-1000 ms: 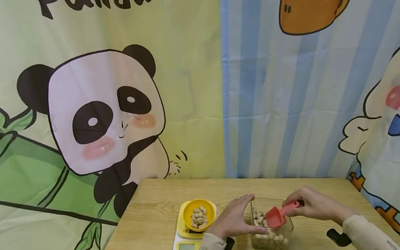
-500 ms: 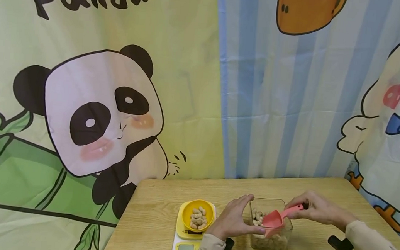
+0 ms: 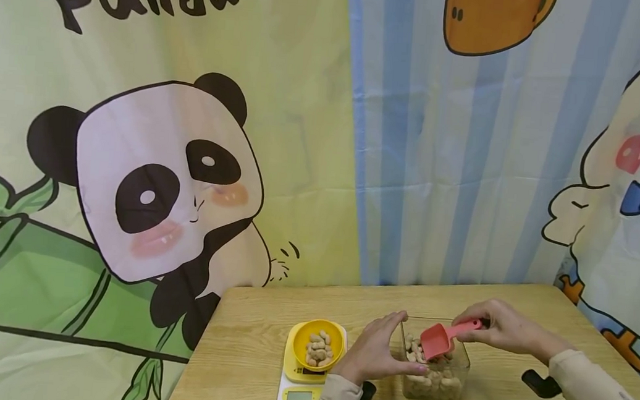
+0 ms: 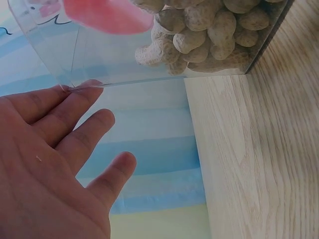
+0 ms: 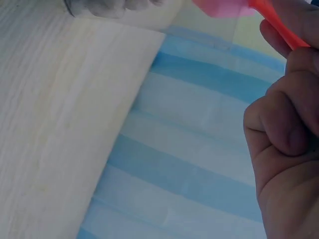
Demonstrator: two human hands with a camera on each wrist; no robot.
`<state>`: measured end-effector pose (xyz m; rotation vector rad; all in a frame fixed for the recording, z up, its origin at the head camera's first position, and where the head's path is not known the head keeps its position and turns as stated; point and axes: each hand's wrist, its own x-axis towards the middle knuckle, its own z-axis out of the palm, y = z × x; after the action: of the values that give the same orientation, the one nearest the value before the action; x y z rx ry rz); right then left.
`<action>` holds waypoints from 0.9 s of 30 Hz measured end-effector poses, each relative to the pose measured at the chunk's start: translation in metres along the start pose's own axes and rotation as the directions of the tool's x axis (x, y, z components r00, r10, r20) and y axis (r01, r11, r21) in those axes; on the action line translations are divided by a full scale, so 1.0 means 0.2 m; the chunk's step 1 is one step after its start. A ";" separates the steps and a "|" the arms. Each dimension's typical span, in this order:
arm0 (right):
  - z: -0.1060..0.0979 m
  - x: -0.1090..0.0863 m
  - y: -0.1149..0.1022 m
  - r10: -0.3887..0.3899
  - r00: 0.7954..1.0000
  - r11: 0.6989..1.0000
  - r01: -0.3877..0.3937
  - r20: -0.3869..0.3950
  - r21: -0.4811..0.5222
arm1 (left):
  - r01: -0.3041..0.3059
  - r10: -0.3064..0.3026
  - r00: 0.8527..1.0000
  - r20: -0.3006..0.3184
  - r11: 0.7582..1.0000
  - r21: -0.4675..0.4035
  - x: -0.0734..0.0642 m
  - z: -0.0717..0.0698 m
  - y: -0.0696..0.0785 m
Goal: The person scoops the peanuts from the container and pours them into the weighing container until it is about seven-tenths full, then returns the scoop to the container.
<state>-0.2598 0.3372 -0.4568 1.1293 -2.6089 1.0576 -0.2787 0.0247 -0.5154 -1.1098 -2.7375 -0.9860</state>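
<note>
A clear plastic container (image 3: 432,390) of unshelled peanuts (image 4: 199,35) stands on the table. My left hand (image 3: 373,349) holds it across its left side, thumb along the near wall, fingertips at the far left corner. In the left wrist view, two fingertips of that hand (image 4: 60,134) touch the container's edge, and the other fingers stand apart from it. My right hand (image 3: 503,327) pinches the handle of a red scoop (image 3: 437,341), tilted over the container's opening. What the scoop holds is hidden. In the right wrist view, curled fingers (image 5: 284,117) grip the scoop's handle (image 5: 279,22).
Left of the container, a yellow and white kitchen scale (image 3: 287,387) carries a yellow bowl (image 3: 301,332) with several peanuts. Its display is unreadable. Black wrist mounts (image 3: 541,383) project below my sleeves. A printed curtain (image 3: 311,162) hangs behind the wooden table (image 3: 243,343).
The scoop dipped down among the peanuts half a second ago and has since risen to the container's opening. My left hand has stayed at the container.
</note>
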 end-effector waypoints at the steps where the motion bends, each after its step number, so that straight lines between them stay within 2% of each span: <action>1: 0.00 0.00 0.00 0.005 1.000 1.000 -0.005 0.010 0.008 | 0.001 -0.001 1.000 -0.002 1.000 -0.001 0.00 0.00 0.00; 4: 0.01 -0.02 0.00 0.023 0.998 0.998 -0.026 0.054 0.051 | -0.002 0.002 1.000 -0.004 1.000 -0.006 0.00 0.00 0.00; 7: 0.01 -0.03 0.00 0.029 0.998 0.997 -0.034 0.064 0.073 | -0.003 0.003 1.000 -0.005 1.000 -0.012 0.00 0.00 0.00; 14: 0.02 -0.01 -0.02 0.041 0.999 0.999 -0.040 0.025 -0.021 | 0.011 -0.011 1.000 0.007 1.000 -0.025 0.00 0.01 0.00; 17: 0.03 0.01 -0.03 0.032 0.999 0.998 -0.029 0.037 -0.055 | 0.006 -0.005 1.000 0.007 1.000 -0.021 0.00 0.01 0.00; 23: 0.04 0.03 -0.06 -0.028 0.995 0.999 0.031 0.098 -0.029 | 0.014 -0.014 1.000 -0.004 1.000 -0.024 -0.01 0.02 0.00; 27: 0.05 0.03 -0.04 -0.023 0.999 0.998 0.025 0.046 -0.052 | 0.003 -0.003 1.000 -0.012 1.000 -0.015 0.00 0.02 -0.01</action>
<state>-0.2575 0.3234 -0.4586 1.1838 -2.6335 0.9647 -0.2786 0.0254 -0.5188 -1.0987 -2.7273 -1.0113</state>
